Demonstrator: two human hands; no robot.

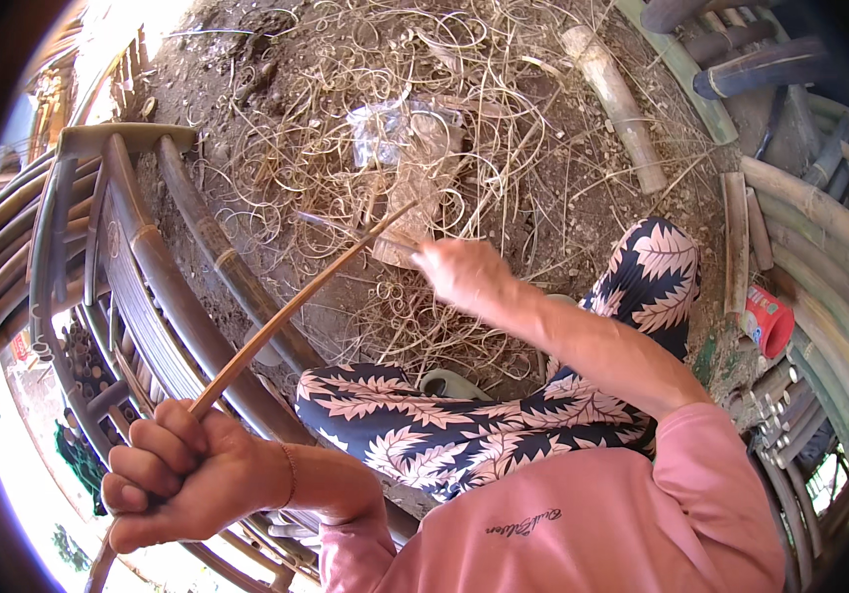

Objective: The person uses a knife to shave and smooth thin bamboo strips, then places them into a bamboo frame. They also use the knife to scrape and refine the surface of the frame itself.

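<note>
My left hand is closed in a fist around a long brown bamboo strip at the lower left. The strip slants up and away to the right, and its other end sticks out below the fist. Near the strip's far end, my right hand is closed around what looks like a knife. Its thin blade points left and is smeared by motion. The handle is mostly hidden in the fingers. Blade and strip cross in the picture, but I cannot tell whether they touch. Beneath them lies a flat wooden block.
Curly bamboo shavings litter the dirt floor around a clear plastic bag. A dark bamboo bench stands at left. Rightward are a thick bamboo piece, a red container and stacked bamboo poles.
</note>
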